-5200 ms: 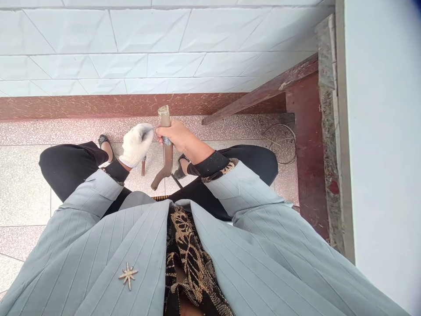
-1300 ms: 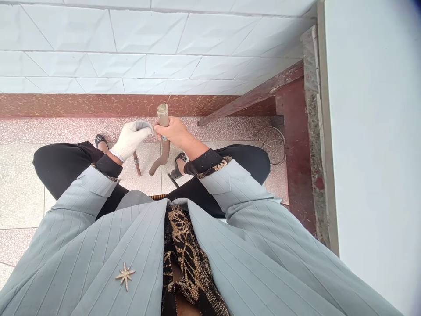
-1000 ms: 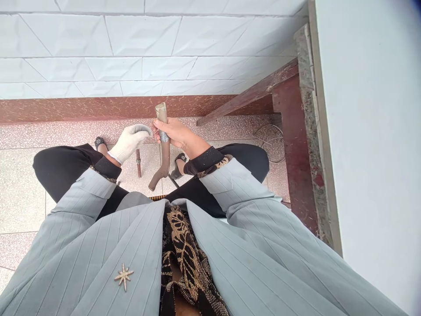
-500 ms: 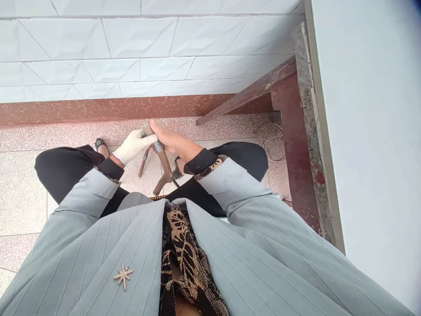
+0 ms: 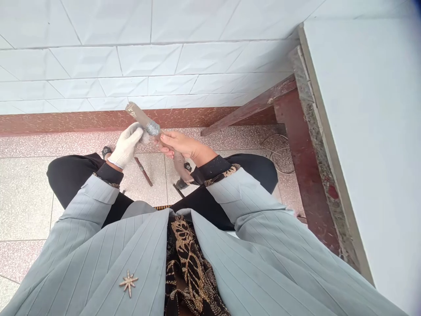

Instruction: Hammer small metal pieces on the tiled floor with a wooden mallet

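A brown, crooked wooden stick (image 5: pixel 140 115) with a band of silver wire (image 5: pixel 152 128) wound round it slants up toward the wall. My bare right hand (image 5: pixel 174 144) is wrapped round the stick just below the wire. My left hand (image 5: pixel 128 142), in a white knitted glove, is beside the wire with its fingers drawn together. A grey, blurred patch shows at its fingertips, and I cannot make out what it is. The stick's lower end (image 5: pixel 182 169) reaches down past my right hand.
A thin brown rod (image 5: pixel 143 172) with a banded part is low between my knees. At the right are a dark red wooden leg (image 5: pixel 301 166) and a white tabletop (image 5: pixel 371 153). A pale cable (image 5: pixel 279 153) lies on the floor below the tiled wall (image 5: pixel 131 61).
The stick has tilted, its top going up and left, exposing the wire band. My left hand has come off the stick to its left side. My right hand now grips below the wire.
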A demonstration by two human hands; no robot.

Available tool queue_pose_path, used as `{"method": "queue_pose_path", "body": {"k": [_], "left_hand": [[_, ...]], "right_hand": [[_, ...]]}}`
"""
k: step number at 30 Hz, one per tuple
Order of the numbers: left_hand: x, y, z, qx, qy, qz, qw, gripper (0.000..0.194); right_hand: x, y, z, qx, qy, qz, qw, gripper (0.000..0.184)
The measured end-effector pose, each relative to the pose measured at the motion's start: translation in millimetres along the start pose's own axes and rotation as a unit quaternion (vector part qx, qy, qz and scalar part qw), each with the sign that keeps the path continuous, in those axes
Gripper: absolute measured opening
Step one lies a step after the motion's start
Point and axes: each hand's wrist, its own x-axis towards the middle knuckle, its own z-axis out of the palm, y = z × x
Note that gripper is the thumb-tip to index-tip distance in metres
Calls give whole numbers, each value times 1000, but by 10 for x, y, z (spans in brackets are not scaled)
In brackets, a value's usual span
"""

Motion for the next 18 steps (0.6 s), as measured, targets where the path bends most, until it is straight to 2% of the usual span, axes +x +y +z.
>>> {"method": "queue_pose_path", "body": {"k": [2, 4, 7, 9, 13, 15, 16, 18], "left_hand": [[-3, -46, -11, 23, -13, 9, 1000, 44], [-2, -81, -1, 58, -18, 10, 998, 34], [-7, -91, 46, 126, -53, -16, 991, 17], [-17, -71, 73, 165, -70, -51, 982, 11], [-26, 6, 54, 180, -40, -86, 979, 14], [-23, 36, 29, 181, -17, -80, 980, 16], [-24, 44, 22, 179, -21, -81, 980, 15], [-33, 48, 24, 168, -72, -90, 979, 14]], "right_hand": [[-23, 24, -17, 26, -88, 1, 996, 55], [-15, 67, 3, 37, -156, 1, 987, 62], [-5, 68, 18, 25, -197, -19, 980, 63], [-47, -21, -39, 0, -167, -31, 986, 63], [-244, -305, -227, -45, 8, -18, 999, 60], [-330, -412, -269, -90, 55, -1, 994, 50], [-355, -447, -275, -121, 76, 1, 990, 44], [-361, -481, -283, -198, 134, -9, 971, 34]]}}
